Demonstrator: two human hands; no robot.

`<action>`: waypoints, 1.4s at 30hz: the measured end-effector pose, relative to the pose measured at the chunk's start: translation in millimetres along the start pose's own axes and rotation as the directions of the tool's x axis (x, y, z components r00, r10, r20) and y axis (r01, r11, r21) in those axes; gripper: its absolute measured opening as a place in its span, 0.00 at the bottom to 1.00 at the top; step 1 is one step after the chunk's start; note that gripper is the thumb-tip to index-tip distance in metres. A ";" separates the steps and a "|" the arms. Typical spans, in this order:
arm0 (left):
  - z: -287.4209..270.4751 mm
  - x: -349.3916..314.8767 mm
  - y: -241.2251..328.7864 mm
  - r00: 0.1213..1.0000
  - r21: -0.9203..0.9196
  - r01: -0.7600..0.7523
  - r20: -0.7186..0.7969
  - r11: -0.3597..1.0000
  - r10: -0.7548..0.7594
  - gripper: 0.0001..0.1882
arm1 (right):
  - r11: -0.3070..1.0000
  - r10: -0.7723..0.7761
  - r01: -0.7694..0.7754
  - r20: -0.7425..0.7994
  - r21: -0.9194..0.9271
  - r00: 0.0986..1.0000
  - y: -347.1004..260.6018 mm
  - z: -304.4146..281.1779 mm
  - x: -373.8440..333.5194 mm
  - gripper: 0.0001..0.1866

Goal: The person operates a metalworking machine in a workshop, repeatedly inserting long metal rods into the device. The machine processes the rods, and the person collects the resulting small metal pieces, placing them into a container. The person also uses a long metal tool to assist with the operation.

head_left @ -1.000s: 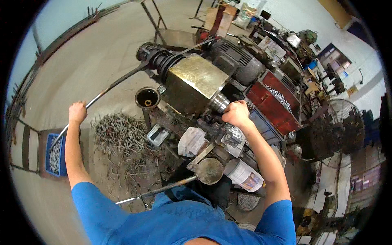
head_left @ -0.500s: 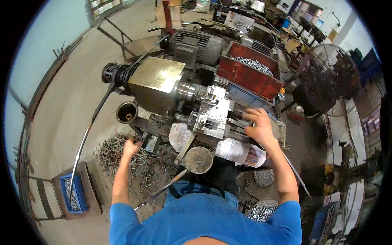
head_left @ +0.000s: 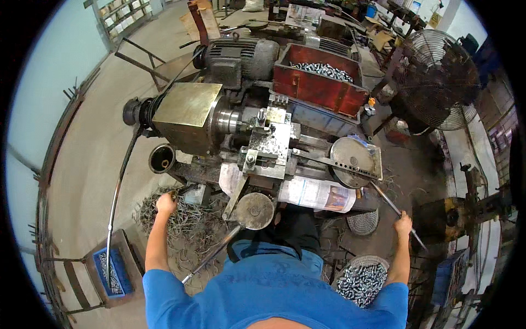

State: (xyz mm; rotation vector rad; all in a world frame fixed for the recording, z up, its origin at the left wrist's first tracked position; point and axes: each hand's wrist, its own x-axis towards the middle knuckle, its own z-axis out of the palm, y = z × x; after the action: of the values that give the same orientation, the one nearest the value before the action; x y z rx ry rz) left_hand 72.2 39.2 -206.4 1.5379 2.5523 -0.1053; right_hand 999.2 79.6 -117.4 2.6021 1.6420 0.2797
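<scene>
My right hand [head_left: 403,222] is closed around a long metal lever [head_left: 386,198] that slants out from a round plate [head_left: 350,159] at the right of the lathe. My left hand [head_left: 166,203] appears in front of a heap of curly metal shavings [head_left: 189,219]. Its fingers are curled, and what they hold, if anything, is hidden. Between my hands stands the lathe, with its boxy headstock [head_left: 189,109], bright spindle [head_left: 227,121] and cross slide [head_left: 271,134]. A second lever [head_left: 213,253] runs from a round disc [head_left: 255,211] near my body.
A red crate [head_left: 318,88] of small metal parts sits behind the lathe, beside a motor [head_left: 241,57]. A basket of parts [head_left: 361,282] is at lower right, a blue bin [head_left: 112,271] at lower left. A large fan [head_left: 435,79] stands right; a long rod [head_left: 118,197] hangs left.
My right hand has come off the area by the cross slide, moved right and nearer, and taken hold of the lever. My left hand has shifted slightly left and its fingers have curled.
</scene>
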 end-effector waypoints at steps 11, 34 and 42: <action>29.9 -104.9 -72.4 0.894 -0.384 0.345 0.413 0.856 -0.175 0.16 | 0.972 0.062 -0.072 0.052 0.221 0.997 -102.4 -45.6 -185.0 0.17; 23.2 -25.1 -51.0 0.951 -0.481 0.100 0.303 0.871 0.058 0.11 | 1.000 0.028 -0.028 -0.038 0.014 0.999 -22.6 4.8 -73.9 0.33; 16.8 22.7 11.6 0.978 -0.002 -0.200 0.054 0.980 0.200 0.20 | 0.951 -0.150 0.256 -0.467 0.173 0.871 -131.0 -47.9 -40.7 0.40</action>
State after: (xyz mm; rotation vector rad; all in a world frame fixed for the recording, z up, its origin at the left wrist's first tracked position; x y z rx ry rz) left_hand 73.7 62.0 -226.6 1.7575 2.3421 -0.1252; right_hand 857.0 97.4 -93.8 2.6266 2.2020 0.7750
